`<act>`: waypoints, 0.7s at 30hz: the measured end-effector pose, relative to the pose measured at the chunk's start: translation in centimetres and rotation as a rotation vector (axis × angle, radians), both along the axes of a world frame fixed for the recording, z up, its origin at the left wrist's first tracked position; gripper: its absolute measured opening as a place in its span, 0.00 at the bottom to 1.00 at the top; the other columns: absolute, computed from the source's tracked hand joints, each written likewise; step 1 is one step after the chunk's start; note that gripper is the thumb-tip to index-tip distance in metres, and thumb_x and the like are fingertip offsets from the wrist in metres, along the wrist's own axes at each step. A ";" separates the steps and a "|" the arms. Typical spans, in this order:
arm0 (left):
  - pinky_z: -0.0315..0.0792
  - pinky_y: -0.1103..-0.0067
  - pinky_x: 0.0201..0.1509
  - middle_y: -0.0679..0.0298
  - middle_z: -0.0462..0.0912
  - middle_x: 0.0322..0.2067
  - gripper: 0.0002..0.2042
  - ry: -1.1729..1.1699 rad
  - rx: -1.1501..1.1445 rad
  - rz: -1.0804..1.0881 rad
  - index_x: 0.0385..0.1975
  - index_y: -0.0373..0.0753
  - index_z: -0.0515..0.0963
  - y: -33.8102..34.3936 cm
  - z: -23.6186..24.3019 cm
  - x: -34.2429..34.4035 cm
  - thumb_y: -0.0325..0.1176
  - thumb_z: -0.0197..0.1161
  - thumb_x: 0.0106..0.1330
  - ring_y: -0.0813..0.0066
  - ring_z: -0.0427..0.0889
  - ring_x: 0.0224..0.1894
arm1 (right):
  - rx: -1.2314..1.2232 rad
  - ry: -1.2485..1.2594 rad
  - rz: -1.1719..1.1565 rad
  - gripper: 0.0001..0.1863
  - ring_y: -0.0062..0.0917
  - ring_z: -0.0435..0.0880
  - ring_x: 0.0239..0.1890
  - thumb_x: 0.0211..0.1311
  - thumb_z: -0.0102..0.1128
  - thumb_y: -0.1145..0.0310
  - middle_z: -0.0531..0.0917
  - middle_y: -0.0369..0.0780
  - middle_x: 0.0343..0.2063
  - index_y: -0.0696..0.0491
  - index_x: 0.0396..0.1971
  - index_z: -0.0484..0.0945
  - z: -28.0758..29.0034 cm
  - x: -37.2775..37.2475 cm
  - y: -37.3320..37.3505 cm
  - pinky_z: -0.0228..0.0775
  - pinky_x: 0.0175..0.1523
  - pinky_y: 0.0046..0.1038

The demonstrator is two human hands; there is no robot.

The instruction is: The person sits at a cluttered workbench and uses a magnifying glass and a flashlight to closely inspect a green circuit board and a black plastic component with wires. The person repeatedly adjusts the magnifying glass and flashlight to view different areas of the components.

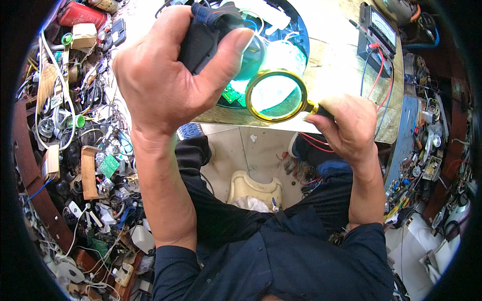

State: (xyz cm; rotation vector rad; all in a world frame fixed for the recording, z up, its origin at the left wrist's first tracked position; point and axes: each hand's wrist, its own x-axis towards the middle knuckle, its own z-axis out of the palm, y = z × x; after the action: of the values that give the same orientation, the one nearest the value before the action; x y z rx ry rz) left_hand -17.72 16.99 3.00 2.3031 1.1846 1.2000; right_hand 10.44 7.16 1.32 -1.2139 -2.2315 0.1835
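Holding magnifying glass [277,96] just above table edge [216,116]: right hand [350,124].

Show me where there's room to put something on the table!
The table has a bare, bright patch between the blue casing and the meter, beyond the right hand. The parts heap at left and clutter at right are crowded.

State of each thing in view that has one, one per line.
Left hand: closed on a black object, exact kind unclear
Right hand: closed on magnifying glass handle
Magnifying glass: held up, lens facing the camera
Round blue housing: open, wires showing
Green circuit board: exposed
Analog multimeter: on the table, reading and power unclear
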 end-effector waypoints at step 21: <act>0.71 0.86 0.30 0.71 0.83 0.23 0.16 0.000 0.008 -0.018 0.44 0.36 0.87 0.0 -0.4 0.0 0.45 0.73 0.70 0.87 0.77 0.24 | -0.015 0.004 0.000 0.17 0.32 0.82 0.22 0.48 0.82 0.65 0.83 0.39 0.24 0.54 0.35 0.83 0.1 0.3 -0.2 0.72 0.27 0.32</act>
State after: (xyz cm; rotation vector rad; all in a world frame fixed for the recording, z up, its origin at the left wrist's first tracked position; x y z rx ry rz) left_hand -17.72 17.02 2.57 2.3145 1.1587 1.2012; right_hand 10.71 6.97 1.43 -1.2205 -2.2305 0.2028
